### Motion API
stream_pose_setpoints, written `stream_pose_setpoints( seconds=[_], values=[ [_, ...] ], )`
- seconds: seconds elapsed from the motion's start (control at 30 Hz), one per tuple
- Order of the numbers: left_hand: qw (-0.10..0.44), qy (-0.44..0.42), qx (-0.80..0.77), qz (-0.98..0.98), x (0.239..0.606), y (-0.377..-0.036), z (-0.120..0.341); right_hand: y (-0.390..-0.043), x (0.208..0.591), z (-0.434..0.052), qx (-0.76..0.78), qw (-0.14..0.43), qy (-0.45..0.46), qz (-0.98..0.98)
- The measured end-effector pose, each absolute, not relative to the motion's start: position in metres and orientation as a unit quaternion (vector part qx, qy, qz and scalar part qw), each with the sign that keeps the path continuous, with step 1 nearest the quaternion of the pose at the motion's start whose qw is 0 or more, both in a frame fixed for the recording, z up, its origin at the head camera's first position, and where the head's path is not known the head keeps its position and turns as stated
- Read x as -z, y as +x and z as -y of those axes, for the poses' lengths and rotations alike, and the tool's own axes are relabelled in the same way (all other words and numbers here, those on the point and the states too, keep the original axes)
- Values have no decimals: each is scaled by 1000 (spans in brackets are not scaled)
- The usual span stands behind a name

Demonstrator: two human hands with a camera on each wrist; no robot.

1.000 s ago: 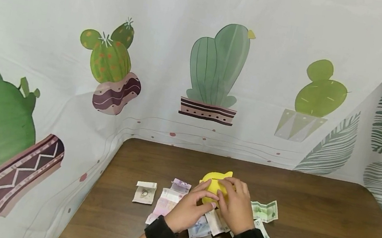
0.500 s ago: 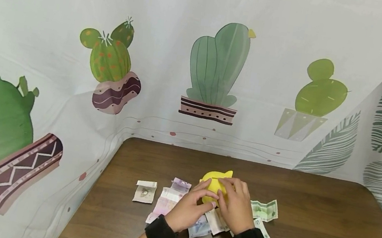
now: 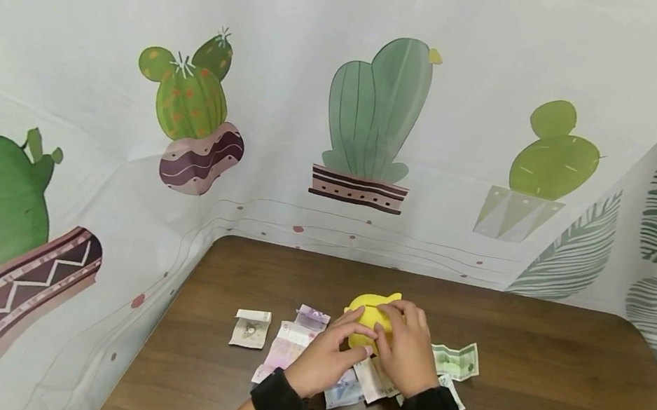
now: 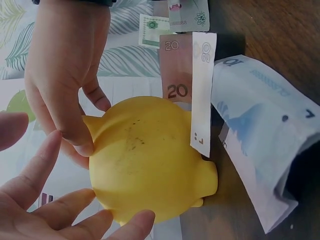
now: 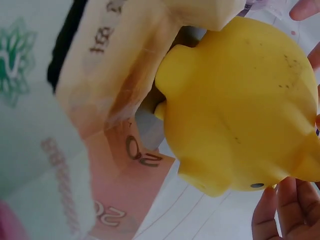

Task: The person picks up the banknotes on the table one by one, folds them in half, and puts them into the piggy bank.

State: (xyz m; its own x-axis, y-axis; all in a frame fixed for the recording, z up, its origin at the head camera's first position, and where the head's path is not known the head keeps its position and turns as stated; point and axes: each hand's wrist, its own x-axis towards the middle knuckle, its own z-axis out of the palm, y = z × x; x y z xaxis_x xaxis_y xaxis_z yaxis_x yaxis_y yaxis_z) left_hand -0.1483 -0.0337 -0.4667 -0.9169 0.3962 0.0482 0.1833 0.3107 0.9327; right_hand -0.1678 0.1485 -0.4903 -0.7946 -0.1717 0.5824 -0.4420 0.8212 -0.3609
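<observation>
A yellow piggy bank (image 3: 369,308) sits on the brown table (image 3: 559,409) among loose banknotes. My right hand (image 3: 393,328) grips it from the right, fingers curled over its top. The left wrist view shows those fingers (image 4: 80,142) bent round one ear of the piggy bank (image 4: 150,160). My left hand (image 3: 357,333) lies against its left and near side. Its fingertips (image 4: 135,220) are fairly straight and touch the body, with the thumb apart. The right wrist view shows the piggy bank (image 5: 240,105) close up, above a folded 20 note (image 5: 125,165).
Notes lie around the bank: a small folded one (image 3: 250,329) at the left, pink (image 3: 286,349) and purple (image 3: 312,317) ones, a green one (image 3: 458,361) at the right, a blue one (image 4: 260,130) near me. Cactus-print cloth (image 3: 373,119) hangs behind and to both sides.
Both hands stay on the piggy bank, and their fingers have crept slightly farther over it. The notes have not moved.
</observation>
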Motion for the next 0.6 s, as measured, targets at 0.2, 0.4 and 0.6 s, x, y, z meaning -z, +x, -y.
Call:
stream_pose_setpoints(
  seconds=[0.2, 0.4, 0.6],
  values=[
    [96, 178, -563, -801, 468, -150, 33, -169, 486, -153, -275, 248, 160, 915],
    [105, 173, -570, -796, 467, -151, 35, -163, 479, -162, -297, 210, 137, 921],
    [106, 176, -576, -791, 467, -150, 35, -154, 480, -170, -312, 199, 123, 921]
  ],
)
